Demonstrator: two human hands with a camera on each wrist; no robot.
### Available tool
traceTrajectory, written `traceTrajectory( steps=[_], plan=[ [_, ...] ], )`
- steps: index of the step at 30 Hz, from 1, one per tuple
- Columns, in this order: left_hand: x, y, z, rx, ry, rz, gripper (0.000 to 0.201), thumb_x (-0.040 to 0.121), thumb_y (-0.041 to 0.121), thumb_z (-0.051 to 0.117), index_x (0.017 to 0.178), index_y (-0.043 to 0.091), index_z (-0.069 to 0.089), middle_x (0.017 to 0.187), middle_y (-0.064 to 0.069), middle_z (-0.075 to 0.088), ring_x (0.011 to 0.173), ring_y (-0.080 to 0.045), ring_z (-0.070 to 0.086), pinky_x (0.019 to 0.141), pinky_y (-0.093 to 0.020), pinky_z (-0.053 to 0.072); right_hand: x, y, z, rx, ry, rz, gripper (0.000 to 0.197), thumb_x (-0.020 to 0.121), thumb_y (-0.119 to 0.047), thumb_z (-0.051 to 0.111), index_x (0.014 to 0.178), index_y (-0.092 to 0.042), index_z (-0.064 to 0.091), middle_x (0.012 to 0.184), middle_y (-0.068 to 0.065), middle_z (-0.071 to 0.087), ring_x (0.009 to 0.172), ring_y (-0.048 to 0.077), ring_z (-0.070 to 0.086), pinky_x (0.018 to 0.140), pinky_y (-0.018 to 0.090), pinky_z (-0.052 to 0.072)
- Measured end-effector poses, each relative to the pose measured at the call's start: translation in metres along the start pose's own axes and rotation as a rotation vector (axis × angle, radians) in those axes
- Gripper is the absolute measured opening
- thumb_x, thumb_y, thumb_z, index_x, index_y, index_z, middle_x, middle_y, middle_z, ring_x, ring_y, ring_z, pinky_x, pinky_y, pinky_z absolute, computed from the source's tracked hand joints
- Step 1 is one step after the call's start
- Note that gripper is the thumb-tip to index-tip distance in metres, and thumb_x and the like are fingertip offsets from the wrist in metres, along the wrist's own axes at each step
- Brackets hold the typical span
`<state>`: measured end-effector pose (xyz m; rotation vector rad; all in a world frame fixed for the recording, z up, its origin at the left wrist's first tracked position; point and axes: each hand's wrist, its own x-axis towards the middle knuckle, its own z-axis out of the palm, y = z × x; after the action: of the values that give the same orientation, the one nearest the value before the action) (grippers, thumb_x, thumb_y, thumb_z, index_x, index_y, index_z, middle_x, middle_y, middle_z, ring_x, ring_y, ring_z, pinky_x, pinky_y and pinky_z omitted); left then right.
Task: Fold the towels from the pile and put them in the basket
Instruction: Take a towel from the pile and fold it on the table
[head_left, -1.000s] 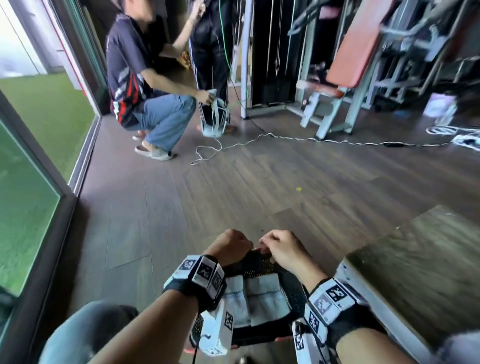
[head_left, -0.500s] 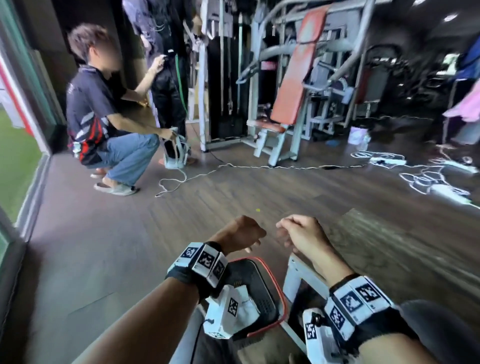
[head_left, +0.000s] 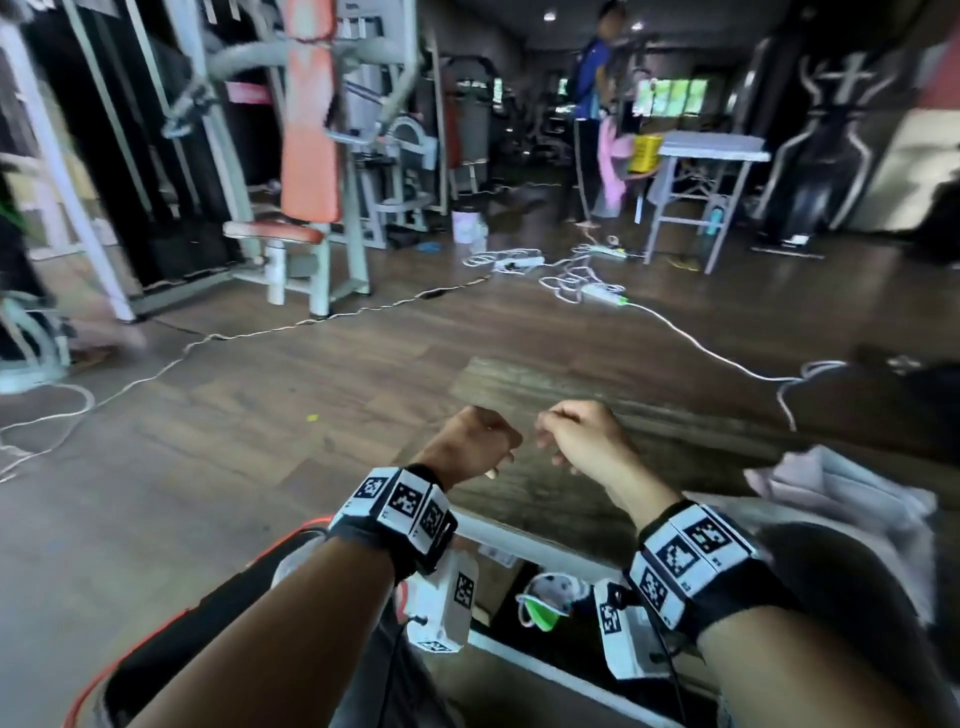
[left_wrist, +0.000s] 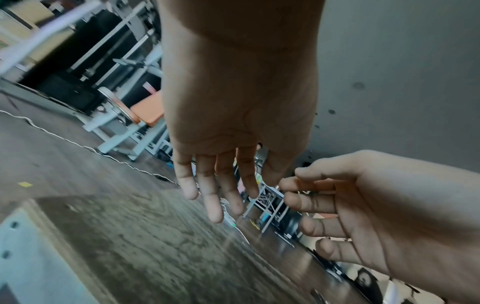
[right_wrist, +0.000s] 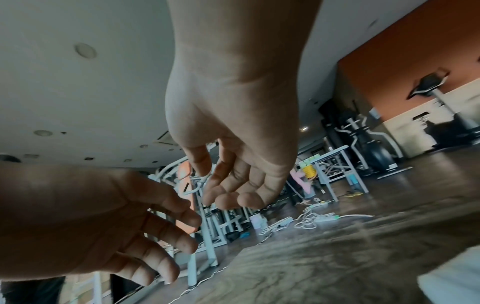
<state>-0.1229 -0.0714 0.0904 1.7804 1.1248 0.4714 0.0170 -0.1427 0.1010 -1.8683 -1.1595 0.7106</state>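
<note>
Now both hands empty over the wooden table (head_left: 545, 384): left hand (head_left: 475, 441) fingers loose, right hand (head_left: 582, 436) loosely curled. Towel pile (head_left: 841, 493) at 3 o'clock; basket (head_left: 171, 670) at 7.

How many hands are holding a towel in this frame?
0. The left hand and right hand hover empty over the wooden table. The towel pile lies untouched at the right.

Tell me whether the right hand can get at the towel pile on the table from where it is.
Probably yes. The right hand is empty with loosely curled fingers, above the table, and the towel pile lies to its right on the same surface with nothing visible between them.
</note>
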Motion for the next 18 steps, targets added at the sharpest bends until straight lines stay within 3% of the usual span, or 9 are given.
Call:
traceTrajectory(
  steps=[5,7,11,14,16,18],
  plan=[
    [0.030,0.025,0.061,0.036,-0.135,0.034,0.020,0.093,0.012,0.058,0.079,0.007,0.070,0.079,-0.013,0.072,0.069,-0.024,0.066,0.075,-0.045,0.059,0.001,0.050,-0.050,-0.047,0.072,0.123,0.022,0.099,-0.029,0.056,0.084,-0.019,0.069,0.077,0.000,0.075,0.056,0.012,0.061,0.050,0.022,0.040],
    [0.037,0.030,0.090,0.083,-0.182,0.055,0.020,0.094,0.013,0.056,0.084,0.004,0.070,0.083,-0.015,0.072,0.073,-0.026,0.065,0.079,-0.045,0.057,-0.004,0.072,-0.071,-0.087,0.083,0.179,0.024,0.098,-0.031,0.057,0.081,-0.019,0.067,0.077,-0.001,0.074,0.059,0.012,0.062,0.051,0.021,0.041],
    [0.044,0.037,0.144,0.266,-0.288,0.098,0.028,0.091,0.023,0.057,0.102,0.002,0.071,0.105,-0.017,0.072,0.099,-0.033,0.067,0.084,-0.038,0.054,-0.016,0.123,-0.107,-0.176,0.119,0.223,0.021,0.095,-0.028,0.056,0.077,-0.019,0.063,0.083,0.003,0.069,0.084,0.022,0.066,0.074,0.032,0.048],
    [0.050,0.034,0.181,0.393,-0.392,0.194,0.035,0.087,0.030,0.057,0.109,0.006,0.071,0.116,-0.011,0.069,0.109,-0.027,0.065,0.094,-0.035,0.051,-0.030,0.164,-0.125,-0.387,0.142,0.256,0.017,0.090,-0.032,0.053,0.094,-0.018,0.062,0.095,0.002,0.067,0.099,0.028,0.065,0.083,0.037,0.052],
    [0.055,0.027,0.205,0.443,-0.417,0.213,0.040,0.087,0.028,0.064,0.123,0.011,0.064,0.129,-0.005,0.062,0.117,-0.024,0.059,0.101,-0.035,0.047,-0.038,0.188,-0.133,-0.557,0.161,0.307,0.034,0.085,-0.033,0.056,0.115,-0.017,0.062,0.117,0.007,0.065,0.112,0.032,0.061,0.089,0.041,0.053],
    [0.057,0.021,0.225,0.532,-0.418,0.250,0.055,0.085,0.030,0.067,0.135,0.014,0.053,0.140,-0.007,0.053,0.123,-0.025,0.054,0.103,-0.037,0.045,-0.043,0.207,-0.139,-0.607,0.239,0.321,0.045,0.082,-0.032,0.062,0.124,-0.017,0.058,0.128,0.008,0.060,0.120,0.031,0.056,0.094,0.044,0.052]
  ],
)
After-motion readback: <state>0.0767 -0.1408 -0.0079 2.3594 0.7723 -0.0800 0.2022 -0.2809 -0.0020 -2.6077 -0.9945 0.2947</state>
